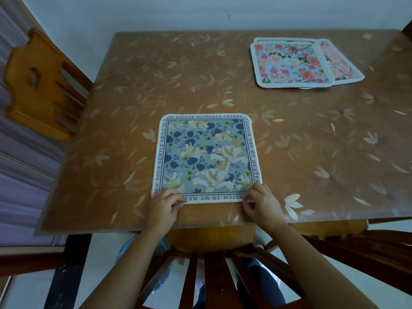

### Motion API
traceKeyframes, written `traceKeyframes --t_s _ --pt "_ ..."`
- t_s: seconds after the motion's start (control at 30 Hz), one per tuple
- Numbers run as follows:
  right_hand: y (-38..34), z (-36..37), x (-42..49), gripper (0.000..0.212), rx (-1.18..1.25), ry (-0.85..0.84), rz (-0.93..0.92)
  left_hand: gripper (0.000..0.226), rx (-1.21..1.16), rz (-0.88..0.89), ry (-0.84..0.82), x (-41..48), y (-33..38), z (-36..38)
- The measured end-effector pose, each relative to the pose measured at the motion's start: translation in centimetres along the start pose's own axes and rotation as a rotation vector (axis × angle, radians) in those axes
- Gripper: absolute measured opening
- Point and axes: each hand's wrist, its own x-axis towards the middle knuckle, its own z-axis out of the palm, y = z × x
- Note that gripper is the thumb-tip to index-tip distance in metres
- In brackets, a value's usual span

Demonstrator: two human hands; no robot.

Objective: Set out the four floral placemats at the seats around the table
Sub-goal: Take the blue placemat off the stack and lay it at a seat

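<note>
The blue floral placemat lies flat and square to the near edge of the surface, in front of the near chair, so one seat of four looks served. The left hand and right hand each hold a near corner, fingers curled and pinched on the white border, which suggests it is being squared up rather than finished. The other mats sit well apart at the far right in a loose stack: a pink-and-blue rose placemat on top, a paler pink placemat showing from under its right side, and a thin rim at the back that is probably a third. Three seats are left to set, by my reckoning. A lighter wooden chair stands at the left side and part of a dark chair at the right; the far side meets the wall, and whether a fourth seat exists there cannot be told. The lower mats' patterns are mostly hidden.
</note>
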Motion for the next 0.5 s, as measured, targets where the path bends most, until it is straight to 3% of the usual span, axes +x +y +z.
traceKeyframes --t_s 0.5 --pt "0.16 0.10 -0.41 0.019 -0.050 0.022 -0.024 0.008 -0.006 -0.033 -0.031 -0.04 -0.11 -0.31"
